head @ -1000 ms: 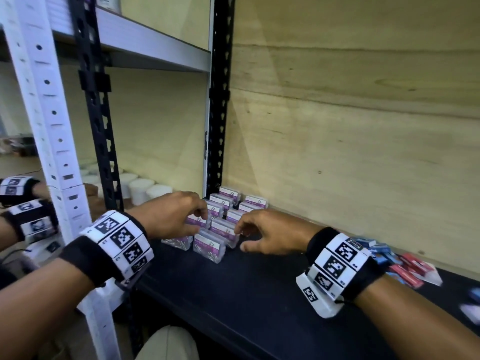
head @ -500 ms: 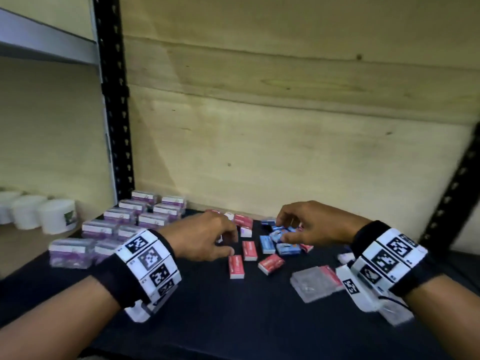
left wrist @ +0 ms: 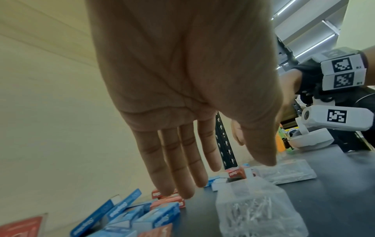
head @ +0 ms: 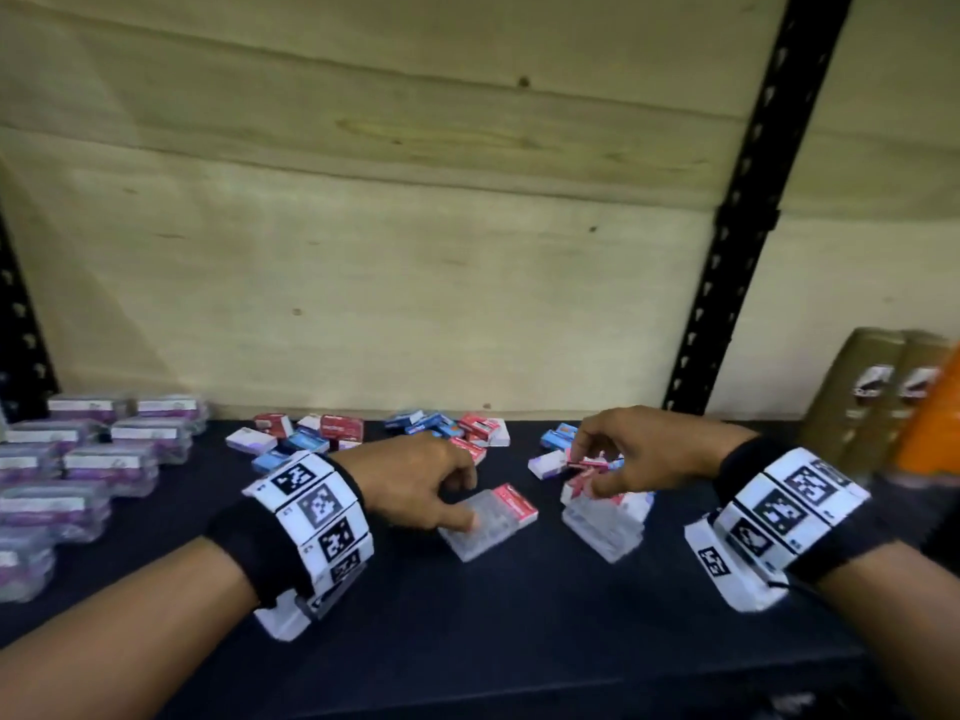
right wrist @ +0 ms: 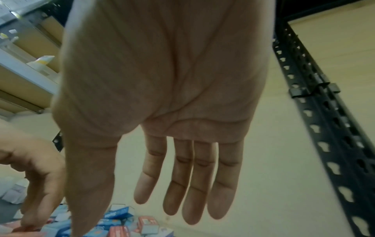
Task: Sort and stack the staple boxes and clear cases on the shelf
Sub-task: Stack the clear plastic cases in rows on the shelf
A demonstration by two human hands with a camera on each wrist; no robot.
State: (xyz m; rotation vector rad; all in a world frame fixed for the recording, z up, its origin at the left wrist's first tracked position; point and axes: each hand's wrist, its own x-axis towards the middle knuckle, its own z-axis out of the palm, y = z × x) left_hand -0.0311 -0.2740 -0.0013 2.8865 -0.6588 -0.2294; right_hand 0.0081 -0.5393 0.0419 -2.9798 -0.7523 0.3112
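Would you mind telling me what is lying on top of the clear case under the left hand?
A red staple box lies on the far end of the clear case. The left hand covers the case's near left corner, so anything there is hidden.

Bare shelf (head: 519,641) in front leaves passage; loose staple boxes (head: 332,433) crowd the back (purple-labelled cases (head: 109,462) fill the left).
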